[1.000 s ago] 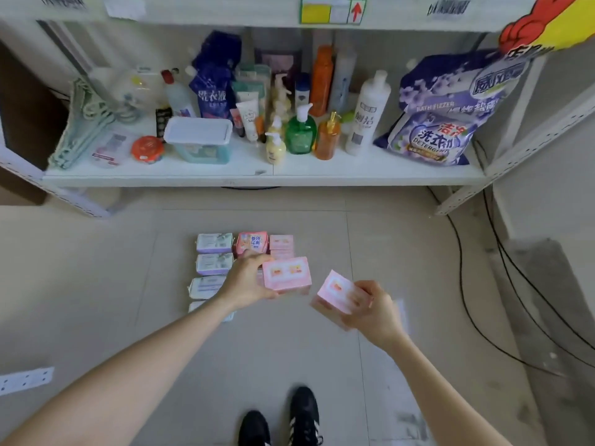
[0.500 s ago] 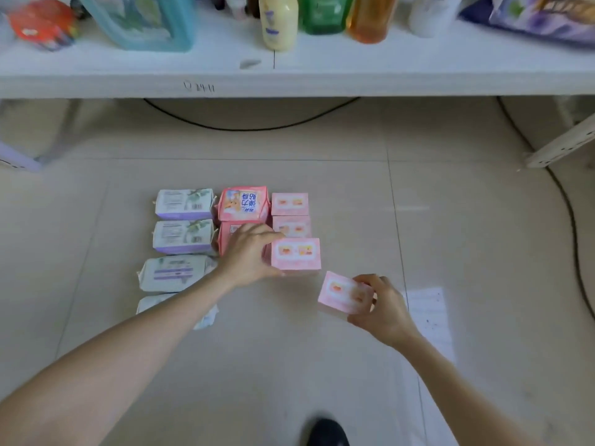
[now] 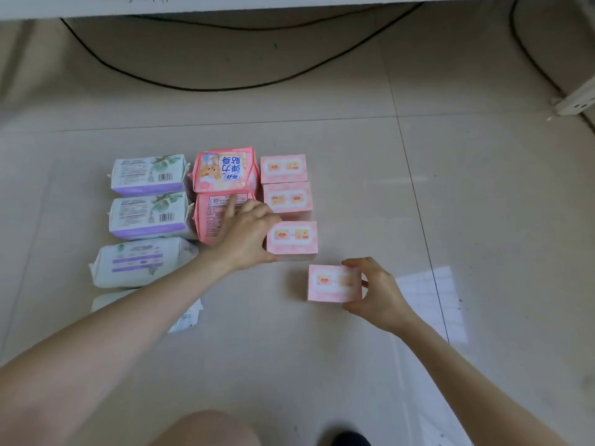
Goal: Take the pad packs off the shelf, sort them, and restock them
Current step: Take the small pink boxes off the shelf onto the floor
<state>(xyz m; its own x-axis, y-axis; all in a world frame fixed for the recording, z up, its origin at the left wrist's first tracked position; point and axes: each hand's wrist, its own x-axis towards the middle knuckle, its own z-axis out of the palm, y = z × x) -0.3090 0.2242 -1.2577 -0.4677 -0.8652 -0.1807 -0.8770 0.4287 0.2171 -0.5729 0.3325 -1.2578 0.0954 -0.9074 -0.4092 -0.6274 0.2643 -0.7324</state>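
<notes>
L hand [image 3: 248,233] has set 3rd small pink pack [image 3: 294,238] into right column, grip curled on it; R hand [image 3: 376,292] pinches 4th pack [image 3: 333,283], now lowered just nearer. Sorting prob. nearly done.

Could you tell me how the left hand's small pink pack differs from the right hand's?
The left hand's pack sits in line as third in the light-pink column; the right hand's pack is apart, nearer and to the right. The left hand holds its pack by the left side; the right hand pinches its pack's right end. Both show the same light-pink printed face.
</notes>
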